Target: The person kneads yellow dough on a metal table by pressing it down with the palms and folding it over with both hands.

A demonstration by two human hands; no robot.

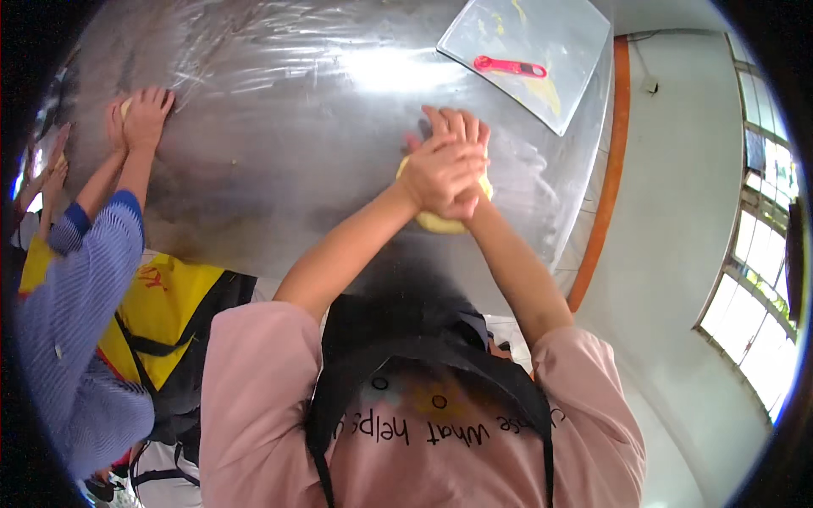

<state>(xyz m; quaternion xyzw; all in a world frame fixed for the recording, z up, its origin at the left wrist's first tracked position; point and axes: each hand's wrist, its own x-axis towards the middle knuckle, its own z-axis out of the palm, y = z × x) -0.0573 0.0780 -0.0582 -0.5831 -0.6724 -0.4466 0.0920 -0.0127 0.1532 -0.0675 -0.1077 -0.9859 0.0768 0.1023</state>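
Note:
A lump of yellow dough (pixel 441 222) lies on a stainless-steel table (pixel 305 165), with both of my hands pressed over it. My left hand (pixel 441 171) is on top, laid across the back and wrist of my right hand. Beneath it, my right hand (pixel 460 127) rests on the dough, its fingers pointing towards the far side of the table. The dough shows at the near edge and at both sides of my hands; its middle is hidden under them.
A pale board (pixel 540 32) with yellow smears lies at the far right, bearing a red measuring spoon (pixel 511 66). At the left, a co-worker's hands (pixel 143 117) hold pale dough on the same table; another person's hands (pixel 57 165) are beyond. A wall (pixel 673 190) stands on the right.

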